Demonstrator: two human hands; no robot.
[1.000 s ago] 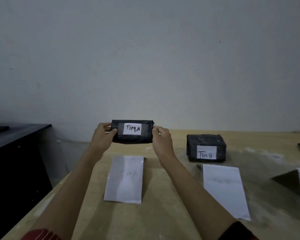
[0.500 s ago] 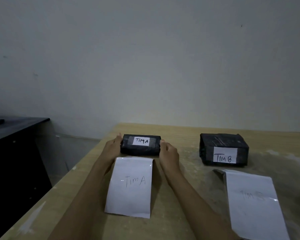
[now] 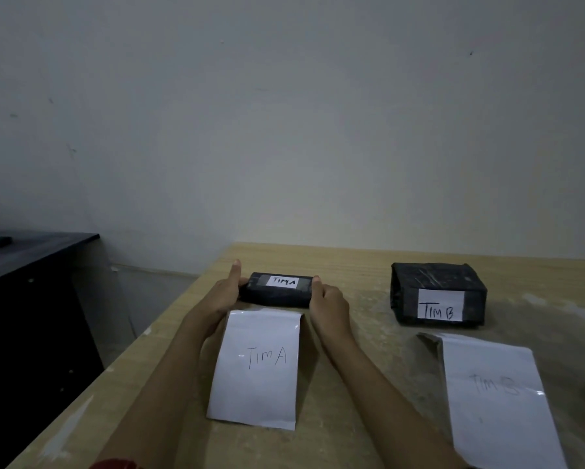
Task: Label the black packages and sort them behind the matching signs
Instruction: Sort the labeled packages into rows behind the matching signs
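The black package marked TIM A (image 3: pixel 277 294) is laid flat on the bench (image 3: pixel 362 262), just behind the white TIM A sign (image 3: pixel 260 367); its white label (image 3: pixel 285 281) is turned upward. What is inside the wrapping cannot be seen. The package's right end is grasped by the right grip (image 3: pixel 330 301), with the fingers curled and the thumb set on the top corner. Its left end is touched by the left grip (image 3: pixel 221 294), whose thumb is raised straight; whether the fingers are closed round the package cannot be told. To the right, well apart, a thicker black package marked TIM B (image 3: pixel 436 294) is placed behind the TIM B sign (image 3: pixel 497 401). A dark cabinet (image 3: pixel 30 299) is seen left of the bench, against the pale wall (image 3: pixel 284 130).
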